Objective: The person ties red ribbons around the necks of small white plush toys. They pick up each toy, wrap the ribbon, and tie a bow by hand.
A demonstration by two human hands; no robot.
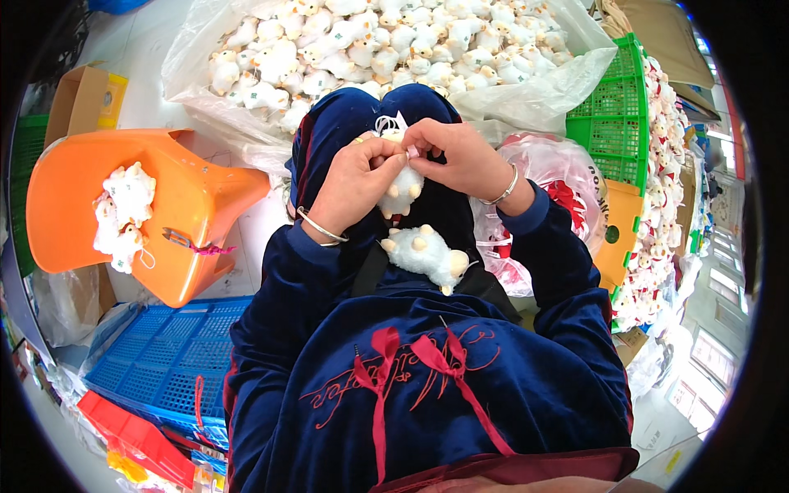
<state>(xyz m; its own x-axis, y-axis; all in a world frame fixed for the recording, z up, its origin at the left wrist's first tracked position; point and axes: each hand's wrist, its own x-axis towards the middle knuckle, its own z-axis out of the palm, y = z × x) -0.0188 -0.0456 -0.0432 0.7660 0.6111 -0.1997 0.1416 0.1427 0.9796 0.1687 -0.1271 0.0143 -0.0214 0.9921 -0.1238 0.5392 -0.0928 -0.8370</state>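
Left hand (355, 182) and right hand (462, 161) grip narrowly, pinching a pink piece (412, 153) over a plush toy (401, 194). Even, gentle tension is advisable.

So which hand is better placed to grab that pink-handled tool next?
Likely the left hand: the pink-handled tool lies on the orange chair to your left, farther from the right hand.

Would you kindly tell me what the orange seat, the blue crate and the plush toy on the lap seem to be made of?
Orange seat: likely moulded plastic, smooth and glossy, judging by its highlights.
Blue crate: probably rigid plastic, given its regular grid of holes.
Plush toy: seemingly fluffy pile fabric, from its fuzzy surface; the fibre can't be told.
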